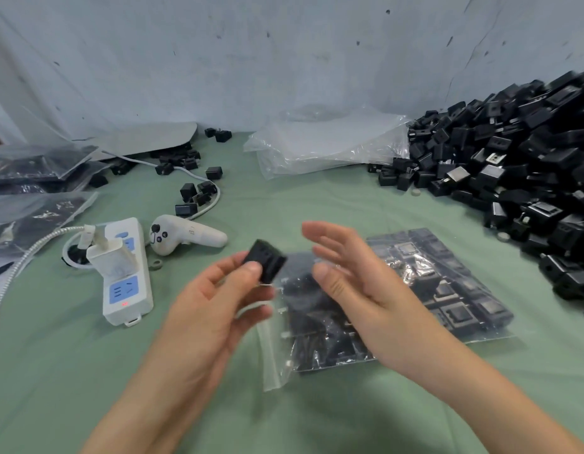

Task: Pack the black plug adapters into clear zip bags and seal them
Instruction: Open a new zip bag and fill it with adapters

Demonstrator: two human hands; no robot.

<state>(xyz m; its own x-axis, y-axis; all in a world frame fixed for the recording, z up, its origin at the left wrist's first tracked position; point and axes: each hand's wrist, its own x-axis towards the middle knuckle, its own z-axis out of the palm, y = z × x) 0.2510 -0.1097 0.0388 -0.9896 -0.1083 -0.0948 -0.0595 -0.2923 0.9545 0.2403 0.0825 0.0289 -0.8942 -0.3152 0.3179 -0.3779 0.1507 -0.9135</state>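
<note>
Green tabletop (87, 371) with part-filled zip bag (448, 290); left hand (212, 299) pinching 1 black adapter (267, 260); right hand (356, 283) above bag, fingers straight, relaxed; adapter pile (513, 158) far right.

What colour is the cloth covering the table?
The smooth table cloth is pale green; the head view shows it.

Black plug adapter (265, 261) above flat, adapter-filled clear zip bag (392, 303)

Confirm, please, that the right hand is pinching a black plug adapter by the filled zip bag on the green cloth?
Not quite: the head view shows the left hand pinching the black plug adapter by the zip bag on the green cloth; the right hand is open, holding nothing.
</note>
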